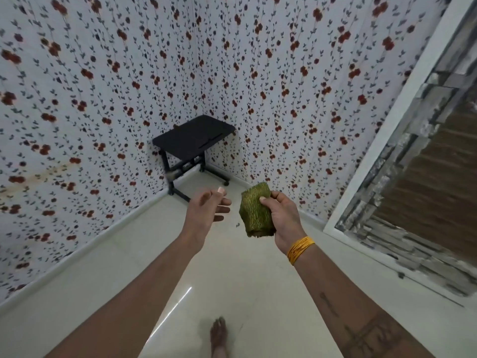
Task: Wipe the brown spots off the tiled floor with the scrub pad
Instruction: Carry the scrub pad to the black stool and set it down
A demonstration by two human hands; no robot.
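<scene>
My right hand [282, 214] grips a green scrub pad [256, 211] in mid-air, thumb across its front face, well above the floor. My left hand [209, 206] hovers just left of the pad with relaxed, spread fingers and holds nothing. The pale glossy tiled floor [232, 275] stretches below both arms. A small dark speck [236, 225] shows on the tiles between my hands; I cannot make out brown spots elsewhere.
A small black table on a wheeled frame [193, 140] stands in the far corner. Flower-patterned walls [90, 112] close in on the left and back. A white-framed panel [413, 202] lines the right side. A bare foot [219, 337] stands on the tiles at the bottom.
</scene>
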